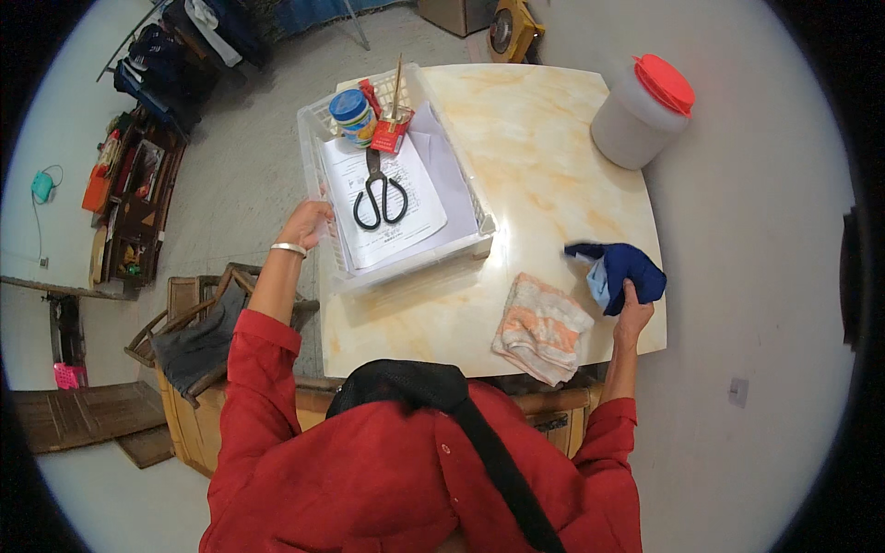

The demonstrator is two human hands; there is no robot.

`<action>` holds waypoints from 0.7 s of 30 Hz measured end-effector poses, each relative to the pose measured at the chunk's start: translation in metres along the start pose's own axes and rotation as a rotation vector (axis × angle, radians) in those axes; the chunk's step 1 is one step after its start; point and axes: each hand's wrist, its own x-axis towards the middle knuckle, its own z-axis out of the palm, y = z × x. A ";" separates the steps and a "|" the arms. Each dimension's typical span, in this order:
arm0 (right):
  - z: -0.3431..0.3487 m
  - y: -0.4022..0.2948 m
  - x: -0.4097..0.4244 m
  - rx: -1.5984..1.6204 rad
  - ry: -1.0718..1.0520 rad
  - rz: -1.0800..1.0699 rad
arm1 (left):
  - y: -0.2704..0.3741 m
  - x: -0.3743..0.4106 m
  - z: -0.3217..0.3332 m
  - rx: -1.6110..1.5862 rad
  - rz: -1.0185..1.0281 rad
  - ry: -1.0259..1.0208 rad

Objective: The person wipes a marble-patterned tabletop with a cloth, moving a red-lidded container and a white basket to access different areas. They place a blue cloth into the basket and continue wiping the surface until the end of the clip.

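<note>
My left hand (pixel 314 222) grips the left side of a translucent plastic basket (pixel 408 266) on the table. In the basket lie papers (pixel 415 235), black-handled scissors (pixel 380 200), a jar with a blue lid (pixel 354 116) and a red box (pixel 390 137) with a thin stick-like thing standing by it. My right hand (pixel 632 314) holds a bunched dark blue cloth (pixel 632 269) with a light blue part, over the table's right edge area. Left of that hand, a folded orange-and-white towel (pixel 543 328) lies at the near edge.
The marble-patterned table (pixel 539 173) stands against a wall on the right. A large plastic jar with a red lid (pixel 639 114) is at its far right corner. A wooden chair (pixel 207 325) with a dark cloth stands at left, and shelves (pixel 138 200) and hanging clothes (pixel 166 62) are farther off.
</note>
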 end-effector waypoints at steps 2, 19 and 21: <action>0.023 -0.024 -0.008 0.136 -0.053 -0.020 | -0.006 0.004 -0.003 0.129 0.285 0.177; 0.117 -0.112 -0.044 0.399 -0.233 -0.013 | 0.003 -0.018 0.154 1.810 0.818 -0.877; 0.117 -0.111 -0.043 0.396 -0.231 -0.014 | 0.001 -0.010 0.153 1.861 0.866 -0.933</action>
